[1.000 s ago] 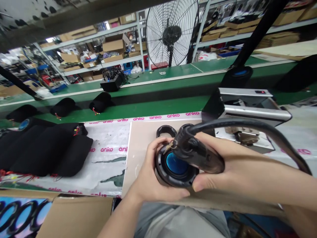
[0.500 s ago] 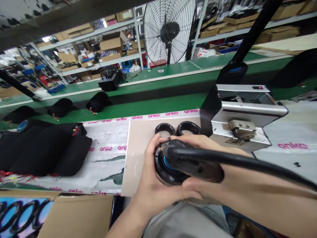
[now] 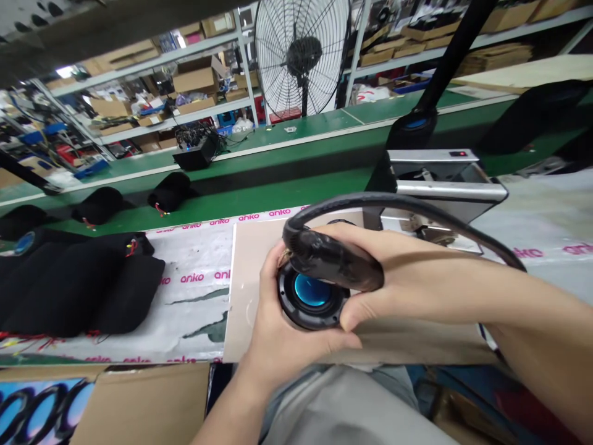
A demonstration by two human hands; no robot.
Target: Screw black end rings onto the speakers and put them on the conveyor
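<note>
A round black speaker (image 3: 312, 300) with a shiny blue cone and small screw holes in its rim faces up over the tan board. My left hand (image 3: 282, 327) is wrapped round its left and near sides. My right hand (image 3: 375, 259) grips a black electric screwdriver (image 3: 336, 259), seen from above, its body partly covering the speaker. The right thumb rests near the speaker's rim. From the screwdriver's top a thick black cable (image 3: 403, 201) arches to the right. The screwdriver's tip is hidden. Behind my right hand, a black ring (image 3: 340, 221) is mostly hidden.
A silver screw feeder (image 3: 445, 179) stands at right. Black fabric-covered cylinders (image 3: 83, 284) with coloured wires lie at left, and several more are on the green bench (image 3: 259, 185). An open carton (image 3: 143, 402) is at lower left. A fan (image 3: 303, 55) stands behind.
The screwdriver has tilted and its cable now arches up, uncovering the blue cone. My right hand has shifted with it and now hides the two black rings almost fully. The view has shifted slightly.
</note>
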